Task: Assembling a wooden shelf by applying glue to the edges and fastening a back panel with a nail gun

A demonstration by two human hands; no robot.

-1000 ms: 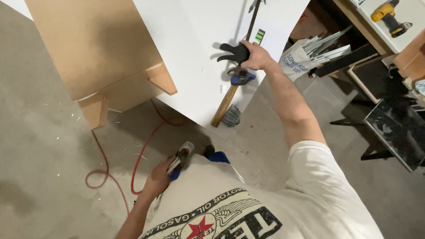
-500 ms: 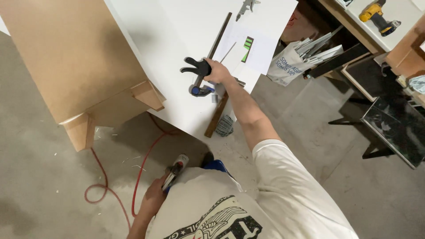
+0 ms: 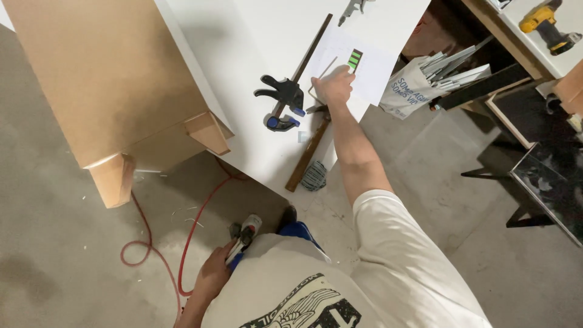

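Note:
My right hand (image 3: 333, 86) reaches out over a white tabletop (image 3: 243, 54). Its curled fingers rest on the edge of a white paper sheet (image 3: 370, 70) with green bars, against a thin bent metal rod (image 3: 322, 71). I cannot see whether the fingers grip the rod. A black and blue bar clamp (image 3: 285, 97) lies just left of the hand, untouched. A wooden-handled hammer (image 3: 308, 155) lies under the wrist. Low at my side, my left hand (image 3: 214, 276) holds a small grey power tool (image 3: 244, 235) joined to a red hose (image 3: 152, 243).
A large brown board cabinet (image 3: 103, 79) with corner blocks stands at the left on the concrete floor. A white bag of flat parts (image 3: 413, 88) leans by the table's right end. A yellow drill (image 3: 546, 24) lies on a bench at the top right, near dark frames.
My right hand has let go of the bar clamp, which now lies on the table, and has moved right onto the paper. The left hand still holds the tool.

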